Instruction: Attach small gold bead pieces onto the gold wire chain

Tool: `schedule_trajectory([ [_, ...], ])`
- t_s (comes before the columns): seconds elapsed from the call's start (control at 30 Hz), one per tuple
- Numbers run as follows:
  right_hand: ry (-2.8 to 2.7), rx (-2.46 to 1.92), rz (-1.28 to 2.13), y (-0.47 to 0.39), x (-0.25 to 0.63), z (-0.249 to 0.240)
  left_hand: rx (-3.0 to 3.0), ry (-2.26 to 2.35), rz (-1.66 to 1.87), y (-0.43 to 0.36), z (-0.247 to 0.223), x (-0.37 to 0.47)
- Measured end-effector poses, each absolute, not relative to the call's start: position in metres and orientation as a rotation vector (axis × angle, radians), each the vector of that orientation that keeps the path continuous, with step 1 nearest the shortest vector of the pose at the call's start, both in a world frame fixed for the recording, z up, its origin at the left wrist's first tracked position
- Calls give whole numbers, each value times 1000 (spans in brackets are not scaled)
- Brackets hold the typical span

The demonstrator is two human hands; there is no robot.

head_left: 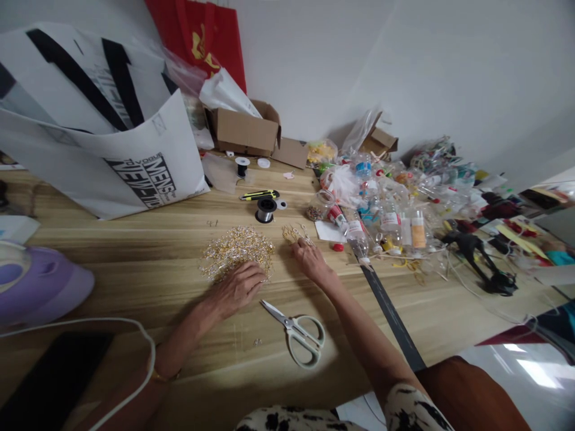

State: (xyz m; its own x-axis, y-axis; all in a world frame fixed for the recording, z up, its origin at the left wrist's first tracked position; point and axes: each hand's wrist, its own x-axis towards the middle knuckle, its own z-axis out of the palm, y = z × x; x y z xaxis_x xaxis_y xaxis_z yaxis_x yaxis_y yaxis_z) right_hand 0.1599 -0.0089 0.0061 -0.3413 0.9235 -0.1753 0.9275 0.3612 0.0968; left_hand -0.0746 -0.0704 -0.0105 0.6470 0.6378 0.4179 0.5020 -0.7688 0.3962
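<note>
A loose pile of small gold and silver wire-like pieces (238, 248) lies on the wooden table. My left hand (240, 287) rests at the pile's lower right edge, its fingers bent together; what they hold, if anything, is too small to tell. Just right of the pile, my right hand (309, 260) touches a small group of similar pieces (299, 232), fingers drawn together over their lower end. Green-handled scissors (299, 332) lie partly open below both hands. A spool of silver wire (266, 209) stands behind the pile, beside a yellow and black cutter (259, 195).
A big white bag (153, 161) and a purple appliance (49, 281) stand on the left, with a white cable (112, 320) in front. Cardboard box (247, 131) at the back. Plastic bottles (357, 230) and clutter fill the right. A black phone-like slab (54, 377) lies front left.
</note>
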Motion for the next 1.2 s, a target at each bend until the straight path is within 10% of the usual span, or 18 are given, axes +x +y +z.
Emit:
schedule_trajectory([
  [0.63,2593,1710,-182,-35,141,27,2579,935,889,-70,-13,-73],
  [1.2,2276,1853,-2496,-43,111,8,2058,1309,982,-73,-3,-67],
])
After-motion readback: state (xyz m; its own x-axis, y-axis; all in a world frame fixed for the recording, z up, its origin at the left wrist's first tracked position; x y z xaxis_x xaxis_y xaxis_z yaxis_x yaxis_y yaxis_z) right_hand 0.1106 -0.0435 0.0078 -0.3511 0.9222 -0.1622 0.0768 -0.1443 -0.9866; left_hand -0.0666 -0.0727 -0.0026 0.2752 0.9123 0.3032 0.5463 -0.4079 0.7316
